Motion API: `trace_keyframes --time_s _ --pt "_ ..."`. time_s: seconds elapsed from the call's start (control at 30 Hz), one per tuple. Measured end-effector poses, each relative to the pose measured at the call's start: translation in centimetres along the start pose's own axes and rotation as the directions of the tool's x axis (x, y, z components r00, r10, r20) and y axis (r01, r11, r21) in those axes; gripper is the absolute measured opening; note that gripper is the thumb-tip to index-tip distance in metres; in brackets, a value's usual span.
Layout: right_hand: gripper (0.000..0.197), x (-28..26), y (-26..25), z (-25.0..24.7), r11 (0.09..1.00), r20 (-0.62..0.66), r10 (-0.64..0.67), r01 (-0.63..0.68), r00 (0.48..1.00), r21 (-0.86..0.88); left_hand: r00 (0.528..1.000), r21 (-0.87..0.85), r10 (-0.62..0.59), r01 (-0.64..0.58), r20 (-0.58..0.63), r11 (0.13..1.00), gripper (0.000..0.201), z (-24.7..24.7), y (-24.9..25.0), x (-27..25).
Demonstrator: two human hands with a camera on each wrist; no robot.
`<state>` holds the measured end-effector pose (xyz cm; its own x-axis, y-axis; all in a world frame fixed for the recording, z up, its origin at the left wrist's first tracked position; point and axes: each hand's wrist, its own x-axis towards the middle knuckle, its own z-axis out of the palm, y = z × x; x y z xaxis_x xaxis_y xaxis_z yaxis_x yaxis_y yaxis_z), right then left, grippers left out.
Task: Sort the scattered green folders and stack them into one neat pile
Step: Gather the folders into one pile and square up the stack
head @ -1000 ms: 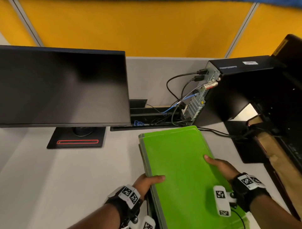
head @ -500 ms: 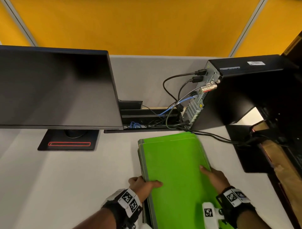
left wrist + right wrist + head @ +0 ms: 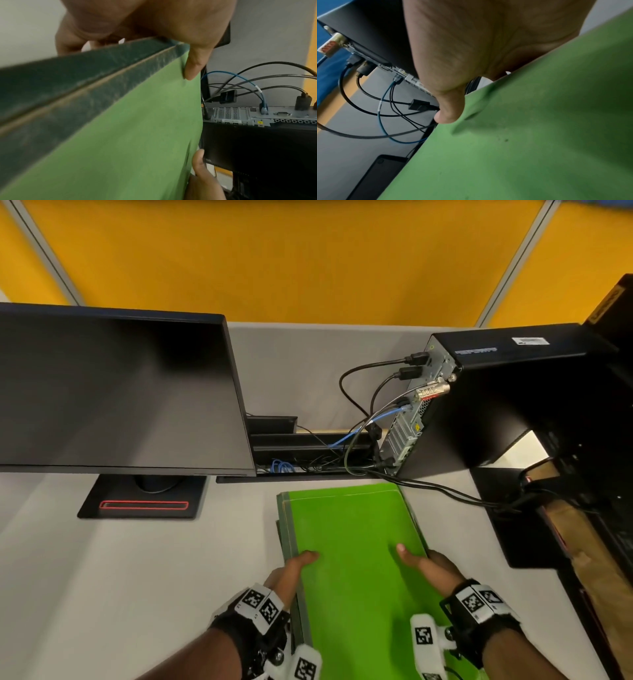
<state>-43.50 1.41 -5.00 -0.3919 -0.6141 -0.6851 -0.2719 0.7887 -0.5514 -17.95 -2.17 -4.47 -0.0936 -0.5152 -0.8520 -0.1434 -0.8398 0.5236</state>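
A pile of green folders (image 3: 356, 546) lies on the grey desk, its dark green spines along the left edge. My left hand (image 3: 291, 571) grips that left edge, thumb on top of the cover (image 3: 120, 135) and fingers curled under the spines. My right hand (image 3: 428, 568) holds the right edge the same way, thumb lying on the green cover (image 3: 530, 135), fingers hidden below. The near end of the pile runs out of the bottom of the head view.
A black monitor (image 3: 113, 392) on its stand (image 3: 144, 498) is at the left. A black computer tower (image 3: 496, 402) with cables (image 3: 370, 419) is just behind the pile, cables trailing along the desk (image 3: 102, 577) past its far right corner. Dark equipment lines the right edge.
The pile has been drawn back toward me and squared up; both hands slid nearer along its side edges, still holding it.
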Motion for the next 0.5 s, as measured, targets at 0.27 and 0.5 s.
trace_keyframes --time_s 0.27,0.5 --pt "0.138 0.0 -0.3 0.9 1.000 0.076 0.002 -0.003 0.997 0.001 0.993 0.162 -0.023 0.004 0.114 0.987 0.102 -2.2 0.6 -2.1" --pt "0.101 -1.3 -0.6 2.2 0.968 0.145 -0.128 0.091 0.981 0.236 0.996 0.203 -0.006 -0.011 0.084 0.979 0.157 -4.7 -0.2 -3.4"
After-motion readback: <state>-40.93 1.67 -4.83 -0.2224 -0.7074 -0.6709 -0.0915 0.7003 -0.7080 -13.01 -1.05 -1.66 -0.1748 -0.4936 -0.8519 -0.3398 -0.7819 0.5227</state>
